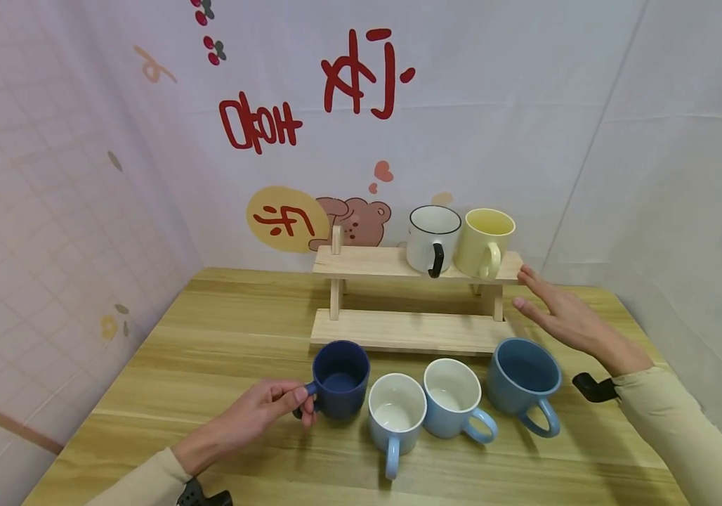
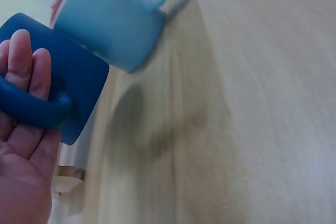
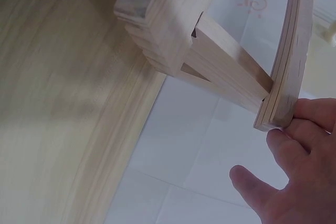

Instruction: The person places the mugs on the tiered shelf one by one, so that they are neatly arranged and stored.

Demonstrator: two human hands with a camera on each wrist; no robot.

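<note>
My left hand (image 1: 267,409) pinches the handle of a navy mug (image 1: 340,402), which stands upright at the left of a row of mugs. The left wrist view shows fingers hooked through that handle and a light blue mug (image 2: 113,22) beside it. My right hand (image 1: 562,318) is spread at the right end of a two-tier wooden rack (image 1: 361,261), holding nothing. In the right wrist view its fingertips are right at the end of the upper board (image 3: 286,87), with the thumb apart.
Two light blue mugs with white insides (image 1: 392,430) (image 1: 451,416) and a larger grey-blue mug (image 1: 505,390) stand in front of the rack. On its upper tier are a white mug with a black handle (image 1: 424,246) and a yellow mug (image 1: 477,246). A decorated cloth hangs behind.
</note>
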